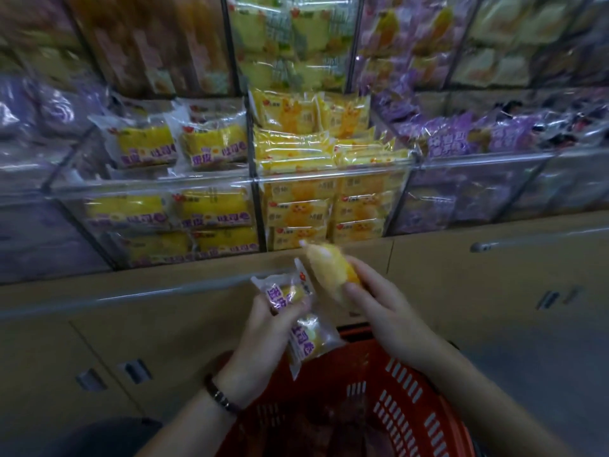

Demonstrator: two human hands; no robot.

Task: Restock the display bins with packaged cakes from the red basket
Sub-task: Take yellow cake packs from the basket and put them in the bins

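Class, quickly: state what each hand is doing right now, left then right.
Left hand: grip closed on purple-lettered cake packets.
Right hand: grip closed on a yellow cake packet.

Clear display bins point(158, 183) on a beige cabinet point(164, 311)
We see the middle bin point(329, 173) heaped with yellow cake packs point(296, 150). The bin left of it holds clear-wrapped yellow cakes point(211, 143), and the bin right of it holds purple packs point(454, 140).
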